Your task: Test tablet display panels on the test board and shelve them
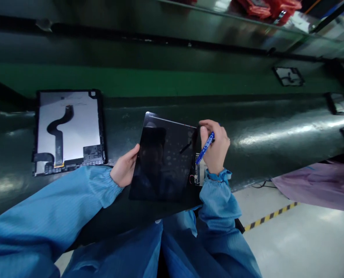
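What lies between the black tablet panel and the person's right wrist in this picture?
In the head view, a small circuit board with a thin wire lies there, below the blue marker, at the edge of the black tablet panel, beside the right wrist.

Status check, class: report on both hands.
Left hand: gripping glossy black rectangular tablet panel by its edge. Right hand: holding slim blue marker pen. Small circuit board beside right wrist.

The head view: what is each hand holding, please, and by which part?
Left hand: black tablet panel, by its edge. Right hand: blue marker, by its barrel.
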`<state>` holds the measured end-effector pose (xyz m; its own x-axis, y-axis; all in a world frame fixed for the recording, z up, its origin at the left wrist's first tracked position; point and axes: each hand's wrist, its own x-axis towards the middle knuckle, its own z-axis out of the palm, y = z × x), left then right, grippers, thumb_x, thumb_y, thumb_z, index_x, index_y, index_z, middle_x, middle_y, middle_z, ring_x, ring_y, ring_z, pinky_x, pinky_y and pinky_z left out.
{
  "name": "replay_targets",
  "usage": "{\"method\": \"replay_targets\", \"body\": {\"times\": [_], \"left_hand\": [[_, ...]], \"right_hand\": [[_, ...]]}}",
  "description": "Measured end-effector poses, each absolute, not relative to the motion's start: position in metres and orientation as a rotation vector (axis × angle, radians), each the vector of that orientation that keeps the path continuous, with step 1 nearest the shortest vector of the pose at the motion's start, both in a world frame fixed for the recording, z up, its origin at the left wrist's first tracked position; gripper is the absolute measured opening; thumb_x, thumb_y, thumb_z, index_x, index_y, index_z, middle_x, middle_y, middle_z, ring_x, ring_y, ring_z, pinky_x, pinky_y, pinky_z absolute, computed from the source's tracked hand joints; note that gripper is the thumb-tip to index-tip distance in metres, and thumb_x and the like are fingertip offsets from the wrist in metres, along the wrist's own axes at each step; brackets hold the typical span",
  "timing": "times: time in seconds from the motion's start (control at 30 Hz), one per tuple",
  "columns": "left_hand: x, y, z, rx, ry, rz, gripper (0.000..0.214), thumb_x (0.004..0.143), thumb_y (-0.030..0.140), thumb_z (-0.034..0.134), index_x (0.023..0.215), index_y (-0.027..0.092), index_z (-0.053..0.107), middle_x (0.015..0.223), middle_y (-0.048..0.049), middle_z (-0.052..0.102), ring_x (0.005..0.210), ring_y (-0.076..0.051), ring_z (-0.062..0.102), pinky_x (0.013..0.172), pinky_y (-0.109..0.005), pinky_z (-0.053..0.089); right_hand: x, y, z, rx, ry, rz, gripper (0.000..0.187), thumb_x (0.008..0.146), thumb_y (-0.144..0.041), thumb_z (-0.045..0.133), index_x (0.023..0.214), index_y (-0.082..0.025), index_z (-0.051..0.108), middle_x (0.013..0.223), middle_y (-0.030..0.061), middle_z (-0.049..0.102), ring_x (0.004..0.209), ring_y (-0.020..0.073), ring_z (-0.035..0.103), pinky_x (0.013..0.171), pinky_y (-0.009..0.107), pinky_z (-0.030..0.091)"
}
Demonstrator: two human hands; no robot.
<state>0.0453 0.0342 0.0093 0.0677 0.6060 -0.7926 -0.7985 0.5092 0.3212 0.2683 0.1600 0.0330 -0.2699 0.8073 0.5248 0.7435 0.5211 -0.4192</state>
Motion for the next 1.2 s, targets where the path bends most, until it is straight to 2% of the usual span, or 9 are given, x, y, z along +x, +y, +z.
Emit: {"method": "replay_targets", "body": {"times": [0.17, 0.33, 0.47, 0.57, 0.67, 0.8, 1.2], "left_hand": [[0.050, 0.034, 0.016, -0.242, 1.147, 1.086, 0.035, 0.096, 0.034, 0.050, 0.112, 0.016, 0.075, 0.082, -0.0087, 0.078, 0.089, -0.030, 0.075, 0.086, -0.040, 0.060], [0.049, 0.031, 0.014, -0.198, 1.083, 1.082, 0.039, 0.086, 0.026, 0.049, 0.113, 0.015, 0.074, 0.092, -0.0109, 0.079, 0.090, -0.033, 0.075, 0.087, -0.046, 0.060], [0.048, 0.031, 0.014, -0.190, 1.039, 1.068, 0.045, 0.079, 0.025, 0.048, 0.114, 0.013, 0.074, 0.091, -0.0119, 0.079, 0.089, -0.035, 0.074, 0.086, -0.049, 0.059], [0.049, 0.032, 0.016, -0.206, 1.065, 1.092, 0.044, 0.077, 0.023, 0.048, 0.111, 0.013, 0.073, 0.090, -0.0110, 0.079, 0.091, -0.034, 0.074, 0.086, -0.048, 0.059], [0.050, 0.033, 0.020, -0.252, 1.119, 1.090, 0.041, 0.075, 0.021, 0.048, 0.105, 0.011, 0.074, 0.088, -0.0104, 0.078, 0.091, -0.034, 0.074, 0.086, -0.046, 0.059], [0.051, 0.034, 0.022, -0.255, 1.110, 1.096, 0.037, 0.072, 0.020, 0.050, 0.099, 0.012, 0.074, 0.087, -0.0095, 0.078, 0.090, -0.034, 0.074, 0.084, -0.046, 0.059], [0.052, 0.032, 0.016, -0.236, 1.113, 1.172, 0.021, 0.065, 0.021, 0.057, 0.078, 0.014, 0.072, 0.082, -0.0083, 0.077, 0.090, -0.035, 0.073, 0.085, -0.046, 0.059]], "right_hand": [[0.272, 0.160, 0.023, -1.304, -2.029, 0.359, 0.019, 0.097, -0.034, 0.052, 0.098, -0.022, 0.066, 0.072, -0.0007, 0.067, 0.067, 0.0156, 0.062, 0.064, 0.027, 0.044], [0.273, 0.160, 0.021, -1.325, -2.053, 0.432, 0.023, 0.098, -0.030, 0.050, 0.078, -0.021, 0.057, 0.060, -0.0044, 0.056, 0.055, 0.0110, 0.054, 0.059, 0.025, 0.040], [0.267, 0.145, 0.029, -1.302, -2.148, -0.087, 0.024, 0.099, -0.030, 0.052, 0.079, -0.022, 0.061, 0.065, 0.0002, 0.061, 0.065, 0.0150, 0.056, 0.058, 0.027, 0.039], [0.264, 0.124, 0.042, -1.075, -2.216, -0.339, 0.015, 0.096, -0.026, 0.059, 0.083, -0.023, 0.065, 0.074, 0.0010, 0.070, 0.070, 0.0161, 0.057, 0.063, 0.028, 0.046], [0.269, 0.107, 0.053, -0.836, -2.258, -0.343, 0.007, 0.091, -0.020, 0.067, 0.085, -0.023, 0.065, 0.090, 0.0011, 0.077, 0.071, 0.0149, 0.059, 0.068, 0.028, 0.053], [0.284, 0.097, 0.056, -0.775, -2.303, -0.249, 0.005, 0.090, -0.023, 0.069, 0.088, -0.024, 0.065, 0.110, 0.0028, 0.078, 0.068, 0.0136, 0.062, 0.062, 0.028, 0.056], [0.305, 0.086, 0.054, -0.763, -2.292, -0.052, 0.010, 0.086, -0.020, 0.074, 0.088, -0.023, 0.064, 0.107, 0.0047, 0.078, 0.064, 0.0132, 0.067, 0.054, 0.026, 0.059]]}}
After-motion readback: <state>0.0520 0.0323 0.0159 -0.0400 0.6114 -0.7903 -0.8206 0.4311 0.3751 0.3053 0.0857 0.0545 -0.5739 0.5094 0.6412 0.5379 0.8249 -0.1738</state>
